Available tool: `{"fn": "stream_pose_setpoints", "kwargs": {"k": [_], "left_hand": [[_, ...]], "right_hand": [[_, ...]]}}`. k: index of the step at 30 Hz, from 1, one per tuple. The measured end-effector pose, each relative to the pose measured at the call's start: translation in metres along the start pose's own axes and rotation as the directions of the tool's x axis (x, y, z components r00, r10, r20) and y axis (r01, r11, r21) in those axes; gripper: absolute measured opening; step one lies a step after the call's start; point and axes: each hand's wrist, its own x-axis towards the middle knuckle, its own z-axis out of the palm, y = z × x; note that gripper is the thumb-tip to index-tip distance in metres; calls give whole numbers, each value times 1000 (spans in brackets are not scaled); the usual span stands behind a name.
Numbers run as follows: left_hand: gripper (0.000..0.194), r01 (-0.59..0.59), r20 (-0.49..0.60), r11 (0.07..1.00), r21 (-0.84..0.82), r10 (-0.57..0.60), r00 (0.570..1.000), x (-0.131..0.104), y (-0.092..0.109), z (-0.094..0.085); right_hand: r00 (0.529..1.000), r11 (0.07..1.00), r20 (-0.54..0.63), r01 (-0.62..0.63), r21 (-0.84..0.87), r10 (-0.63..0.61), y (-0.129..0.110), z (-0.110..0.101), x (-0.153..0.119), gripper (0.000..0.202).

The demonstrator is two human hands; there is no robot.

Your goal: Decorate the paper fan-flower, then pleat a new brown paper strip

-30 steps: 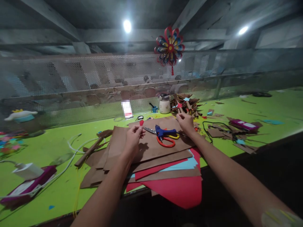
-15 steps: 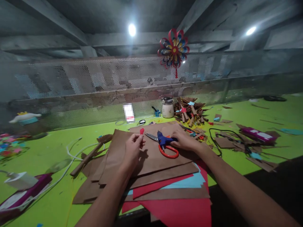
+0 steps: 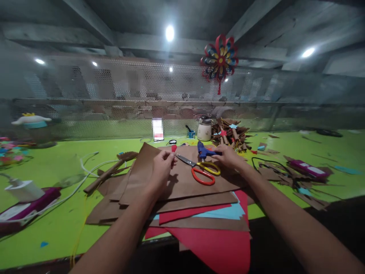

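Between the fingertips of my left hand (image 3: 164,164) is a small red paper piece (image 3: 173,148), pinched and pointing up. My right hand (image 3: 228,155) is closed round the handle of a blue glue gun (image 3: 203,151), its body tilted over the paper. Just below it, scissors (image 3: 196,166) with one red and one yellow handle loop lie on the brown paper sheets (image 3: 182,190), blades towards my left hand. Under the brown sheets, red paper (image 3: 225,247) and light blue paper (image 3: 225,212) stick out at the near edge.
Behind stand a lit phone (image 3: 157,129), a white jar (image 3: 204,131) and a heap of brown paper pieces (image 3: 232,133) with stars. A rolled brown paper stick (image 3: 99,182) and white cable (image 3: 82,167) lie left. Purple power strips (image 3: 309,168) flank both sides; paper scraps litter the green table (image 3: 71,220).
The glue gun in my right hand has moved away from me, off the scissors, whose yellow loop now shows. My left hand keeps the red paper piece. The camera view has shifted slightly.
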Motion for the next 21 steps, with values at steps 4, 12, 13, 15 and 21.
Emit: {"fn": "stream_pose_setpoints", "kwargs": {"k": [4, 12, 13, 15, 21], "left_hand": [[20, 3, 17, 1000, 30, -3, 1000, -1, -3, 0], [19, -58, 37, 996, 70, 55, 998, 6, -12, -1], [18, -55, 38, 995, 77, 52, 998, 5, -12, 0], [18, -50, 41, 994, 94, 46, 998, 4, -12, 0], [20, -47, 68, 991, 121, 39, 997, 1, -10, 2]], "right_hand": [[1000, 978, 14, 20, -207, -17, 34, -18, 26, 22], [982, 993, 172, 91, -75, -77, 64, 19, 41, 22], [979, 995, 188, 86, -60, -73, 65, 26, 39, 23], [975, 997, 211, 72, -37, -62, 68, 37, 36, 24], [972, 998, 234, 41, -53, -27, 66, 38, 28, 23]]}}
